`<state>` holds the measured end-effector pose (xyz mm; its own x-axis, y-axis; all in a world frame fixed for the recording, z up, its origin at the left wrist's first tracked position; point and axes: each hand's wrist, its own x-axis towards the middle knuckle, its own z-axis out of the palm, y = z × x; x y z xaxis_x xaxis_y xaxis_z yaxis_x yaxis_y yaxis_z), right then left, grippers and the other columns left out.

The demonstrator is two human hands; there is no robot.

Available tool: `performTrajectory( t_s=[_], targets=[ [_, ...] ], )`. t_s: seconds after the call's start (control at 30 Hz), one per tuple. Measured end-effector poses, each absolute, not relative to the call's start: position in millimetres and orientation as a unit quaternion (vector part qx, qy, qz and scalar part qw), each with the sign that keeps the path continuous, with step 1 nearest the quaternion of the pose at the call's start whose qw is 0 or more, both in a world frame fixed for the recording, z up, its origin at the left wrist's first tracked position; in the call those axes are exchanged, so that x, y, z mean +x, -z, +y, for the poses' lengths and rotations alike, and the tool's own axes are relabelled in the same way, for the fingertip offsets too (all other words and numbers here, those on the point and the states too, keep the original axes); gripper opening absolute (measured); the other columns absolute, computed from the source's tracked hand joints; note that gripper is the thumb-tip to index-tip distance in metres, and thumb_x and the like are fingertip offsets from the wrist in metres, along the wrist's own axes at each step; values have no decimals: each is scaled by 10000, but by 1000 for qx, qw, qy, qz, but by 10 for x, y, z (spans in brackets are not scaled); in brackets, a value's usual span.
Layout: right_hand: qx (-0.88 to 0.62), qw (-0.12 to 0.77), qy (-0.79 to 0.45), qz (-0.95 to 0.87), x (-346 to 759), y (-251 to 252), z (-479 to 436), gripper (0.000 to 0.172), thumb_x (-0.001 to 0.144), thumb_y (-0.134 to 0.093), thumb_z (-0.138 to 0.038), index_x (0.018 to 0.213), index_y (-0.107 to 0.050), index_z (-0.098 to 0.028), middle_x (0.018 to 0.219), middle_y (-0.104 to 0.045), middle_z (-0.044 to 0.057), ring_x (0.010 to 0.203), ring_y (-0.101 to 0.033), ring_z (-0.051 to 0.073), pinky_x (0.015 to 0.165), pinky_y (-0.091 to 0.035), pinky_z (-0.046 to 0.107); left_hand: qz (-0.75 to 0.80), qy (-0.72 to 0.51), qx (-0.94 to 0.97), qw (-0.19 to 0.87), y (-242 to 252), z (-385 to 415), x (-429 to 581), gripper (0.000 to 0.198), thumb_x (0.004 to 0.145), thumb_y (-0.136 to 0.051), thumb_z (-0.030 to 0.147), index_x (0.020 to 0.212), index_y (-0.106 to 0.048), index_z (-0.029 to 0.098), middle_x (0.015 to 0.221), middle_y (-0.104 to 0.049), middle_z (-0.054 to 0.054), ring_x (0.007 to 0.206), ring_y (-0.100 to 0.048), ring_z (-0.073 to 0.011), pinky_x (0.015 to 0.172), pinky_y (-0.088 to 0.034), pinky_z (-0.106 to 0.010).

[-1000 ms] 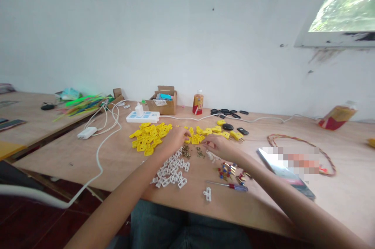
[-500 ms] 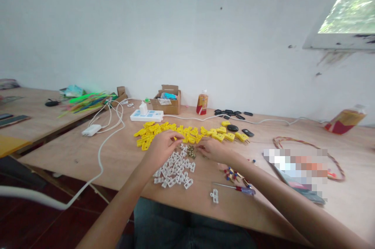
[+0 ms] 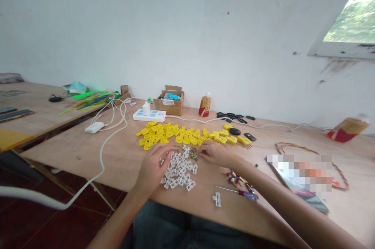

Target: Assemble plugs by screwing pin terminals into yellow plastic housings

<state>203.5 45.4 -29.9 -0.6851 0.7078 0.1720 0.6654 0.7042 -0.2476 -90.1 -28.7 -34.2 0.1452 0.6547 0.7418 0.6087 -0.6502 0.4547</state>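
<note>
The left hand [image 3: 152,168] lies half open, its curved fingers at the left edge of a heap of white plastic pieces [image 3: 180,171], with nothing visibly held. The right hand [image 3: 218,154] is curled downward, just to the right of a small pile of brass parts [image 3: 193,153]; the pictures do not show whether it is pinching something tiny. The brass pile touches the top of the white heap, between the two hands. Beyond them, a wide band of yellow plastic pieces [image 3: 166,134] spreads across the bench [image 3: 73,151]. To the right of the white heap lies a cluster of red and blue pins [image 3: 234,178], with a screwdriver [image 3: 244,193] and a single white piece [image 3: 217,199] nearer the bench's front edge. Along the back stand a white power strip [image 3: 149,115], a cardboard box [image 3: 170,105] and a bottle of orange liquid [image 3: 205,105], with black pieces [image 3: 233,116] to the right of the bottle.
</note>
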Motion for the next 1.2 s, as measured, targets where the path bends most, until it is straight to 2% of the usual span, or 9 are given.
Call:
performTrajectory(
  t_s=[0.17,0.37,0.57,0.67,0.8,0.87,1.0,1.2],
  targets=[
    [-401,123,-72,-905,2097,250,381,209,961,-611,-155,949,-816,-193,1010,-783,104,903,-717,230,805,-543,337,416,-519,746,6,406,-302,-914,174,1013,-601,199,1073,-761,235,1051,-771,-55,1029,-726,-255,965,-581,-406],
    [-416,120,-68,-899,2163,240,313,198,984,-624,-203,1056,-808,-212,1089,-772,109,961,-714,239,828,-547,345,414,-530,740,1,433,-310,-915,160,1020,-597,200,1054,-750,235,1031,-769,-55,1011,-724,-245,960,-584,-399],
    [-413,116,-60,-901,2156,264,286,203,1010,-607,-240,1014,-807,-207,1062,-780,102,939,-729,236,810,-566,344,411,-530,741,5,442,-312,-927,162,1016,-595,193,1049,-750,227,1023,-774,-55,996,-730,-244,944,-591,-389],
    [-425,126,-42,-896,2254,207,332,203,1018,-599,-237,1037,-801,-217,1087,-785,100,973,-730,235,859,-573,355,412,-529,742,7,449,-313,-930,164,1016,-596,192,1054,-752,224,1020,-775,-58,991,-733,-245,942,-592,-391],
    [-494,154,6,-855,2542,104,501,240,1031,-566,-233,1151,-771,-199,1174,-775,149,1050,-724,270,952,-553,409,414,-524,745,11,446,-321,-930,165,1010,-594,201,1047,-753,227,1015,-778,-63,981,-736,-250,926,-597,-393],
    [-532,153,24,-832,2680,100,584,231,1008,-606,-263,1151,-764,-176,1126,-785,166,1019,-737,286,926,-555,404,416,-520,746,12,441,-329,-923,169,1011,-589,204,1043,-753,228,1017,-780,-65,983,-736,-252,928,-596,-397],
    [-567,143,35,-811,2809,175,664,216,907,-729,-287,1096,-770,-191,1052,-810,136,979,-758,288,867,-563,354,415,-524,744,5,439,-333,-912,167,1016,-591,222,1047,-755,234,1007,-778,-60,969,-737,-251,907,-598,-389],
    [-572,200,32,-795,2853,44,448,344,916,-668,-216,1255,-722,-191,1296,-748,176,1056,-763,319,933,-588,441,409,-530,743,-5,430,-346,-937,158,1019,-594,191,1049,-745,228,1007,-773,-58,967,-736,-244,913,-595,-377]
  ],
)
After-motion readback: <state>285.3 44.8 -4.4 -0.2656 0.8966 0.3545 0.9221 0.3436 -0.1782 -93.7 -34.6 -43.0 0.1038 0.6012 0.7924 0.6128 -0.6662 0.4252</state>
